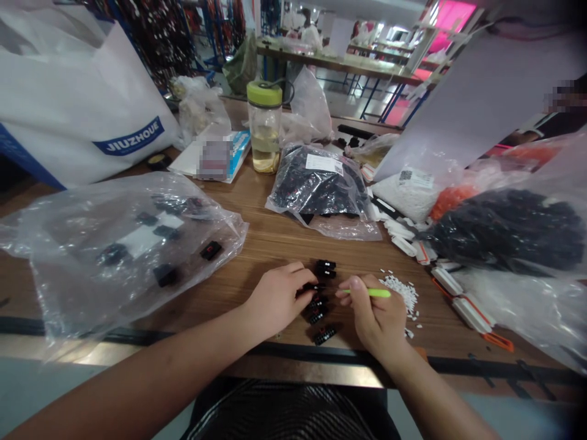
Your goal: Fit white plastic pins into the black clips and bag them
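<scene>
My left hand (277, 300) is closed at the middle of the table, its fingertips pinching a small black plastic connector (313, 287). Facing it from the right, my right hand (376, 315) grips a thin tool with a yellow-green handle (380, 293). The tool's slim end points left at the held connector; whether they touch, I cannot tell. Two black connectors (326, 269) lie just beyond the fingertips. On the near side are more black connectors (317, 311), and one with a red part (324, 335) sits closest to the table edge. Small white pieces (398, 290) are heaped beside my right hand.
A clear bag (224, 229) with black connectors spreads over the left side. Ahead lie a full bag of black parts (316, 183) and a green-lidded bottle (265, 128). White and orange plastic pieces (472, 313) and more bags (509, 232) crowd the right.
</scene>
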Available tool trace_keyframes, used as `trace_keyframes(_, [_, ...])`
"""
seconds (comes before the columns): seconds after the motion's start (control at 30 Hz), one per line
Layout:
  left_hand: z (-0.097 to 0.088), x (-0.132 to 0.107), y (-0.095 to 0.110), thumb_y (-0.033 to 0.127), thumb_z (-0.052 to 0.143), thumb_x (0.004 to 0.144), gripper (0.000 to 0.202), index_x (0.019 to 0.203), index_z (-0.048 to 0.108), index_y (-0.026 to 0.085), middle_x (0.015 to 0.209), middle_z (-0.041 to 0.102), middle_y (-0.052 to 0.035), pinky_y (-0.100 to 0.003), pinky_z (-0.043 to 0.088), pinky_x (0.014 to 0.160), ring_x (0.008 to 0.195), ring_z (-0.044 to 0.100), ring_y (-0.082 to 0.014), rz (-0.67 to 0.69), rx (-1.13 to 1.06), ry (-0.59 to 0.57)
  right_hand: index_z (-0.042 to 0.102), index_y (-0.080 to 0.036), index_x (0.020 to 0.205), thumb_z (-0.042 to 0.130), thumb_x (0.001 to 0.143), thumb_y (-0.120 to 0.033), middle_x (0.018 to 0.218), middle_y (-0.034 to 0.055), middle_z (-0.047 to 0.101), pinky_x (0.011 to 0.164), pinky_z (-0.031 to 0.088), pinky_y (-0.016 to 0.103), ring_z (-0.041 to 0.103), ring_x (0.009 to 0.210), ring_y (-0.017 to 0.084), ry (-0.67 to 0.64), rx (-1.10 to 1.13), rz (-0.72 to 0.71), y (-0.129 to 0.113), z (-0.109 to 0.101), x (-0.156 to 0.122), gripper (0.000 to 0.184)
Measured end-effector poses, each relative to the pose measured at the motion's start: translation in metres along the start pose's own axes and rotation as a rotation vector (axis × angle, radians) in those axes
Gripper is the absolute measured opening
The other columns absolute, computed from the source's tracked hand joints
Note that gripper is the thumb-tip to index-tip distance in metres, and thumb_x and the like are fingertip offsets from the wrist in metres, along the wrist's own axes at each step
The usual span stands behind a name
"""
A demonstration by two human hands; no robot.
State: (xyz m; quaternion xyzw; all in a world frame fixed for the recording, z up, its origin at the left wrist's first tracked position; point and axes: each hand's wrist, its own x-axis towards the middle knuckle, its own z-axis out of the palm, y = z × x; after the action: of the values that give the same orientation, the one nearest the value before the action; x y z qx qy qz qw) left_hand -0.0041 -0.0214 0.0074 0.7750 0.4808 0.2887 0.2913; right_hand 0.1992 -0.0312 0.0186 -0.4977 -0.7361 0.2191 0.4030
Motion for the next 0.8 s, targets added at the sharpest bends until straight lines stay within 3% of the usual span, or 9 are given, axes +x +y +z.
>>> trace_keyframes(0.43, [0.001, 0.0, 0.001, 0.009, 0.067, 0.083, 0.016, 0.094, 0.069, 0.02, 0.085, 0.063, 0.0004, -0.028, 0.049, 0.07, 0.075, 0.061, -0.0151, -0.009, -0.01, 0.011, 0.067, -0.02, 0.084, 0.049, 0.1, -0.028, 0.071, 0.0002, 0.07, 0.061, 0.052, 0.024, 0.067, 0.06, 0.012, -0.02, 0.036, 0.029, -0.002, 0.002, 0.001, 0.025])
trace_keyframes(0.8, [0.001, -0.001, -0.001, 0.01, 0.069, 0.082, 0.014, 0.093, 0.068, 0.02, 0.085, 0.062, 0.0011, -0.028, 0.047, 0.068, 0.075, 0.06, -0.0149, -0.011, -0.013, 0.01, 0.067, -0.02, 0.079, 0.049, 0.1, -0.033, 0.067, -0.0003, 0.069, 0.059, 0.049, 0.023, 0.066, 0.058, 0.012, -0.145, -0.011, 0.055, -0.008, -0.004, 0.012, 0.031])
